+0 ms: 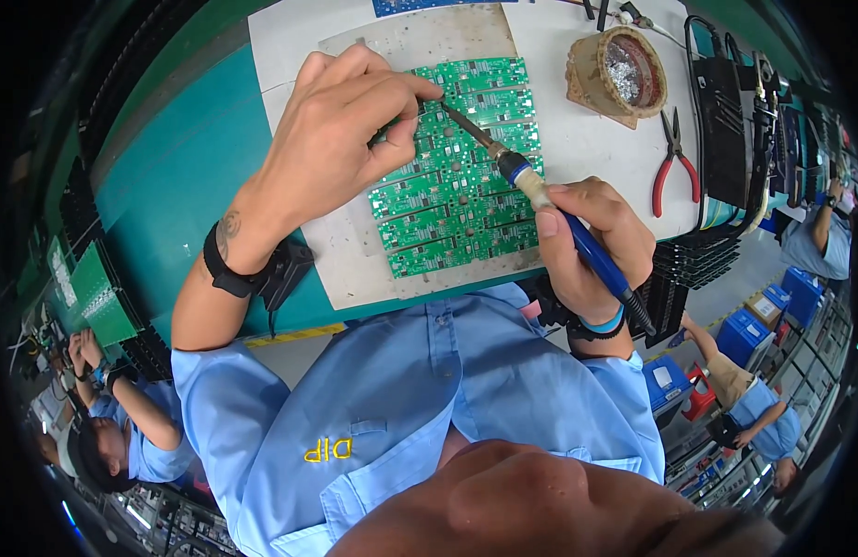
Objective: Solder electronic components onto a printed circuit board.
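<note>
My right hand (598, 243) grips a soldering iron (591, 251) with a blue handle. Its slim tip slants up and left to the upper middle of a green circuit board panel (452, 190). The panel carries rows of small parts and lies on a worn pale sheet. Over its upper left reaches my left hand (345, 125), palm down and open. Its index finger is stretched out, with the fingertip at the board close beside the iron's tip; the thumb sits apart and lower. No object shows in its fingers, and their undersides are hidden.
To the right stand a round brown container (591, 74) with silvery scraps inside and red-handled pliers (675, 167). A black rack (726, 139) borders the table's right side. Part of a blue board (429, 7) lies at the far edge. Co-workers (136, 427) are at both sides.
</note>
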Demonstrator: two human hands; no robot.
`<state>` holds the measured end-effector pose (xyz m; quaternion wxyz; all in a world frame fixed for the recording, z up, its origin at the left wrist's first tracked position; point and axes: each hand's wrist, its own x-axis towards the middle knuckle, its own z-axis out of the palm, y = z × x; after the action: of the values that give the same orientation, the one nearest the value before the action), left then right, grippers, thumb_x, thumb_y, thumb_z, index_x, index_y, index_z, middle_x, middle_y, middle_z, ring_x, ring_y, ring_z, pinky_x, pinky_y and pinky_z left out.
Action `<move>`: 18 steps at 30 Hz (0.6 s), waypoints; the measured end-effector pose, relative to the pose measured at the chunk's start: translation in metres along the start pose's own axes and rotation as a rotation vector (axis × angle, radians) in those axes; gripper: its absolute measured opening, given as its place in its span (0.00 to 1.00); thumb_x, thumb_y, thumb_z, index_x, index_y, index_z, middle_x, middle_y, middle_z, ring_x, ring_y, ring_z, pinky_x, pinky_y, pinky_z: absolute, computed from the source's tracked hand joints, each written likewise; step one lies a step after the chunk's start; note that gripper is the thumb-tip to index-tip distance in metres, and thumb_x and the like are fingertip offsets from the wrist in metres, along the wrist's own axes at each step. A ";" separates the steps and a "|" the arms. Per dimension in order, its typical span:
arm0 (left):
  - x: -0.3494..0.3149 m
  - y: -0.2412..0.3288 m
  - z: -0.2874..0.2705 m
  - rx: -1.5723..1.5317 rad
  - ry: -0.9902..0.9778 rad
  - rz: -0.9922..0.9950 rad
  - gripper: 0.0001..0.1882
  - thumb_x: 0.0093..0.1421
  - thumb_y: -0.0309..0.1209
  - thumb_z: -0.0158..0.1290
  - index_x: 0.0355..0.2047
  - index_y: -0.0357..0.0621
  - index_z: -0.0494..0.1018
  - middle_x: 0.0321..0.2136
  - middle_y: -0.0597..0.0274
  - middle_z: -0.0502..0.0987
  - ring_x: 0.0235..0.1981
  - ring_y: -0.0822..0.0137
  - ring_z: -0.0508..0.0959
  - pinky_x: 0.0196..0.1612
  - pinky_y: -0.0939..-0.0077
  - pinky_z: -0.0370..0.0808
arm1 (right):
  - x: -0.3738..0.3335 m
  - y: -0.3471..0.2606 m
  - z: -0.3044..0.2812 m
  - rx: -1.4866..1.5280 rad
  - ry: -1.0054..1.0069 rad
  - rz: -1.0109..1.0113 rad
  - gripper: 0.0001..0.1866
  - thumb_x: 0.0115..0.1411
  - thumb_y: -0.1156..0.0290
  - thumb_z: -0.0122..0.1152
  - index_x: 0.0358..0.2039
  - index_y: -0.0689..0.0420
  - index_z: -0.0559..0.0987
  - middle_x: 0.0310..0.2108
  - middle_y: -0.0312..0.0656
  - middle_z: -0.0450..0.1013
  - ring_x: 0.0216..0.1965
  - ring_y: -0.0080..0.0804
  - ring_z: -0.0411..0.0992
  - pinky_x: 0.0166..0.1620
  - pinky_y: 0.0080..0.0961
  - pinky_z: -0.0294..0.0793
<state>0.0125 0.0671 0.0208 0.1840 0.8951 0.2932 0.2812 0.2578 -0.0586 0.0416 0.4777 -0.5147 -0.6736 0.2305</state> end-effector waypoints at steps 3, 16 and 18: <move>0.000 0.000 0.000 0.002 -0.001 0.001 0.08 0.49 0.21 0.61 0.26 0.46 0.73 0.37 0.75 0.86 0.36 0.70 0.75 0.39 0.69 0.61 | 0.001 0.002 0.001 0.001 0.012 -0.032 0.13 0.54 0.83 0.73 0.39 0.66 0.80 0.30 0.51 0.81 0.29 0.39 0.81 0.33 0.27 0.80; -0.001 -0.001 0.000 -0.003 -0.011 0.009 0.07 0.51 0.22 0.62 0.27 0.46 0.74 0.37 0.73 0.86 0.36 0.70 0.75 0.39 0.70 0.62 | 0.000 -0.002 0.002 -0.016 -0.024 -0.033 0.08 0.59 0.83 0.67 0.38 0.69 0.78 0.30 0.53 0.80 0.28 0.36 0.78 0.35 0.27 0.78; -0.001 -0.001 0.001 -0.001 -0.010 0.011 0.07 0.52 0.22 0.63 0.27 0.45 0.75 0.37 0.73 0.86 0.36 0.70 0.75 0.39 0.70 0.62 | 0.001 -0.002 0.002 -0.021 -0.024 -0.035 0.08 0.59 0.82 0.67 0.38 0.69 0.78 0.30 0.53 0.80 0.28 0.36 0.78 0.35 0.26 0.78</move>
<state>0.0117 0.0672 0.0192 0.1843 0.8979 0.2874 0.2779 0.2547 -0.0583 0.0430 0.4683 -0.5049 -0.6905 0.2212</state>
